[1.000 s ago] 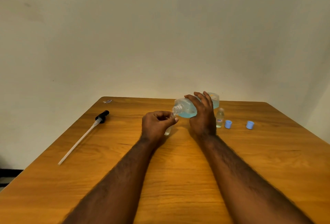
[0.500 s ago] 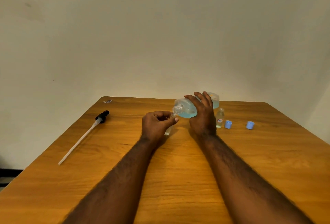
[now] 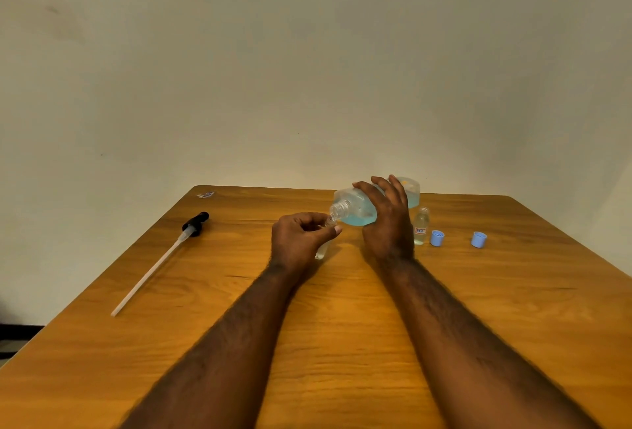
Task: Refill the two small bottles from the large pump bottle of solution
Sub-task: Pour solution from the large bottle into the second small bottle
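My right hand [image 3: 388, 223] grips the large clear bottle [image 3: 355, 208] of blue solution, tipped on its side with its open neck pointing left and down. That neck touches the mouth of a small clear bottle [image 3: 323, 249], which my left hand [image 3: 299, 240] holds upright on the table; my fingers hide most of it. A second small bottle [image 3: 421, 226] with a label stands uncapped just right of my right hand. Two light blue caps [image 3: 437, 237] [image 3: 478, 239] lie to its right.
The black pump head with its long white tube [image 3: 160, 257] lies on the left side of the wooden table [image 3: 342, 326]. A small scrap [image 3: 206, 194] sits at the far left corner. A pale wall rises behind the table.
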